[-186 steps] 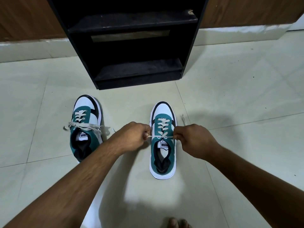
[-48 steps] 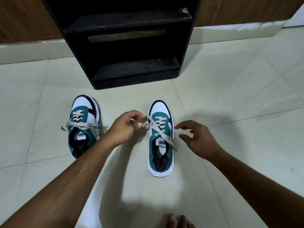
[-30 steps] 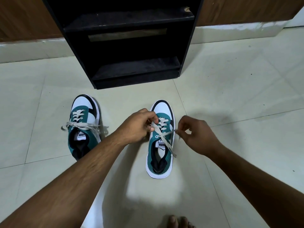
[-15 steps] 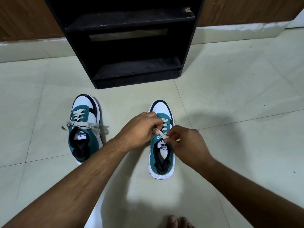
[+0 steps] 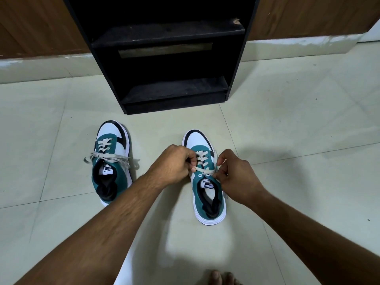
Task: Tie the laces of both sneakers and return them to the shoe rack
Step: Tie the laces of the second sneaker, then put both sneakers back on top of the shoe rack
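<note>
In the head view, the lace [image 5: 202, 170] of the right sneaker [image 5: 206, 179] is pinched at both ends — left hand [image 5: 174, 163] and right hand [image 5: 236, 175], half a second ago bunched together over the tongue, are now drawn apart, so the knot is judged mid-tightening. The left sneaker [image 5: 111, 161], beyond the left hand, lies tied; the rack [image 5: 174, 93], ahead of both hands, holds nothing on its visible shelves — both sneakers remain to be returned.

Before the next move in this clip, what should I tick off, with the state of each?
1. Left hand pinches a strand of the lace: ok.
2. Right hand pinches the other strand: ok.
3. Bow finished on the right sneaker: not ok, the lace is only crossed.
4. Left sneaker tied: ok, a bow lies across it.
5. Shoe rack bottom shelf free for the pair: ok.
6. Knot tightness under the fingers: cannot tell.
</note>
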